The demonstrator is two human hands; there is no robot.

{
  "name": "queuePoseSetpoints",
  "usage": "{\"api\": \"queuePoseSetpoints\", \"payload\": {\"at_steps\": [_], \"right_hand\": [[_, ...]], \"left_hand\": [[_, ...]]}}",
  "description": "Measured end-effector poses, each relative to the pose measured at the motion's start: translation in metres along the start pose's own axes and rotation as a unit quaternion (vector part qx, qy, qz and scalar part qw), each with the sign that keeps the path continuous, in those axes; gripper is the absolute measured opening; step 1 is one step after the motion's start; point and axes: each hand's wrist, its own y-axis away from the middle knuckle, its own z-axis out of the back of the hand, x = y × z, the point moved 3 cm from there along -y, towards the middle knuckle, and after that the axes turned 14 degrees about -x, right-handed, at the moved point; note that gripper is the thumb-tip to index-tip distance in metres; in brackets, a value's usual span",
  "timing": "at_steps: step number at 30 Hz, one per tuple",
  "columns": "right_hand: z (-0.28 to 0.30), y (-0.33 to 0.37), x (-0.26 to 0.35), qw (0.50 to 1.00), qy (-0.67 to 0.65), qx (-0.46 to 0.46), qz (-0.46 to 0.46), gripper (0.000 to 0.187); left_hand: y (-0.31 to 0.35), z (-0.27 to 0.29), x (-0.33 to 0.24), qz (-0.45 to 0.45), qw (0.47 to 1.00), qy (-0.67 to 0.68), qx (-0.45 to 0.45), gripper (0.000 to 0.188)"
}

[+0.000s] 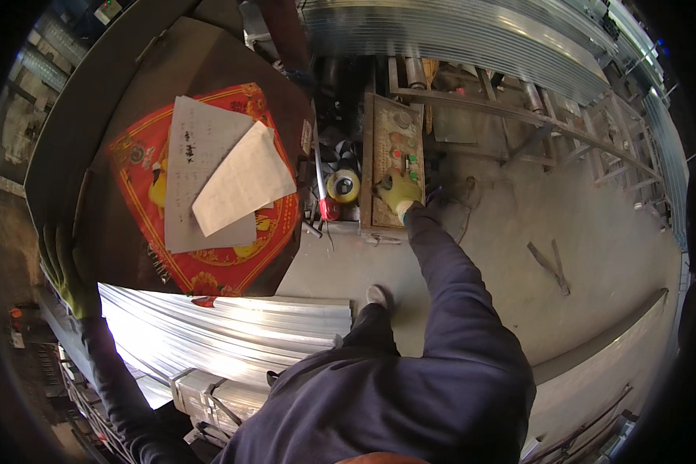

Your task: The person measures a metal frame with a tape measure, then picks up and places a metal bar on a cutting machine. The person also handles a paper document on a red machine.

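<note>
My right hand (400, 189), in a yellow-green glove, rests on the lower part of a worn control box (383, 139). Its fingers are curled round what looks like a dark knob (387, 182). Above the hand on the box are red and green buttons (396, 154). At the far left, my left hand (60, 267), gloved alike, lies with its fingers stretched out along the dark metal edge of a machine housing (58, 166). It holds nothing that I can see.
A red patterned sheet (138, 158) with white papers (196, 143) and a beige sheet (243, 182) lies on the housing. A tape roll (342, 186) sits beside the control box. Shiny metal profiles (286, 325) are stacked below. Tongs-like metal (549, 268) lie on the floor. A frame (518, 116) stands right.
</note>
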Motion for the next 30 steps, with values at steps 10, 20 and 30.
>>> {"api": "queuePoseSetpoints", "payload": {"at_steps": [10,20,30], "right_hand": [[0.036,0.067,0.031,0.94,-0.309,0.094,0.107,0.064],[-0.007,0.432,0.368,0.629,-0.154,0.64,0.413,0.093],[-0.043,0.729,0.61,0.449,-0.129,0.647,0.603,0.079]], "left_hand": [[0.122,0.092,-0.055,0.261,0.96,0.022,0.096,0.059],[0.41,0.263,-0.234,0.83,0.353,0.305,0.306,0.074],[0.559,0.448,-0.104,0.903,0.227,0.362,-0.052,0.056]]}}
